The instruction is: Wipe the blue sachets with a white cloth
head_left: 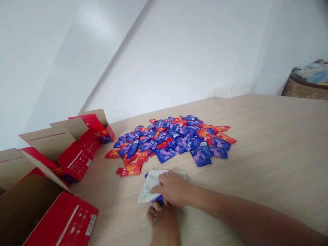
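Observation:
My right hand reaches in from the right and rests its fingers on a white crumpled sheet, possibly cloth or paper. A blue sachet sticks out from under that sheet, partly hidden by it. My left hand comes up from the bottom edge, its fingers against the sachet's lower edge. Just beyond the hands lies a loose heap of blue and red sachets, with a red sachet at its near left edge.
Several open red cardboard cartons stand along the left, the nearest low at the corner and another beyond it. The pale wood-grain table stretches right. A small white box and a woven basket sit far back.

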Motion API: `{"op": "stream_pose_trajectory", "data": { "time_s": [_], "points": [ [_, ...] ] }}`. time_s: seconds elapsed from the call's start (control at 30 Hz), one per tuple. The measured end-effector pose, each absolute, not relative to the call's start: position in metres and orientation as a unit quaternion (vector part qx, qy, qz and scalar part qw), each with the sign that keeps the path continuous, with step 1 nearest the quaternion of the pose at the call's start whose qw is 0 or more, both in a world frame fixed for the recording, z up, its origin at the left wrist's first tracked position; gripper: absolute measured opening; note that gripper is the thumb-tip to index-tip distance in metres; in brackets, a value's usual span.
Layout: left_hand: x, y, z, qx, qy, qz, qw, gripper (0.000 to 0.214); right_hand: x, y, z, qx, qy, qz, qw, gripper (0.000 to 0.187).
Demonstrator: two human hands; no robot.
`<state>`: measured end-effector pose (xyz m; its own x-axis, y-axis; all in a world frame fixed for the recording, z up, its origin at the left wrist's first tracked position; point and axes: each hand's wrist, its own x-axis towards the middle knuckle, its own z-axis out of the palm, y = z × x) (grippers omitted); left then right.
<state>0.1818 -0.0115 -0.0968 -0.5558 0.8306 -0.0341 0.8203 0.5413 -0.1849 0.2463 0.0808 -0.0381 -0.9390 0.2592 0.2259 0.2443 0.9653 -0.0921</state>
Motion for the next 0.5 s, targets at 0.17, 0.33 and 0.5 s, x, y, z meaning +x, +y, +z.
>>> {"op": "stream_pose_trajectory", "data": {
  "time_s": [0.17,0.33,0.5],
  "points": [
    [0.182,-0.007,-0.088,-0.464,-0.879,0.110,-0.011,0.057,0.242,0.094,-0.053,-0.152,-0.982,0.046,0.099,0.031],
    [0.177,-0.006,-0.069,-0.502,-0.850,0.147,-0.065,0.057,0.253,0.115,-0.046,-0.243,-0.964,0.036,0.104,0.033],
    [0.175,-0.005,-0.072,-0.483,-0.859,0.147,-0.087,0.059,0.252,0.102,-0.038,-0.217,-0.967,0.028,0.134,0.035]
  ]
}}
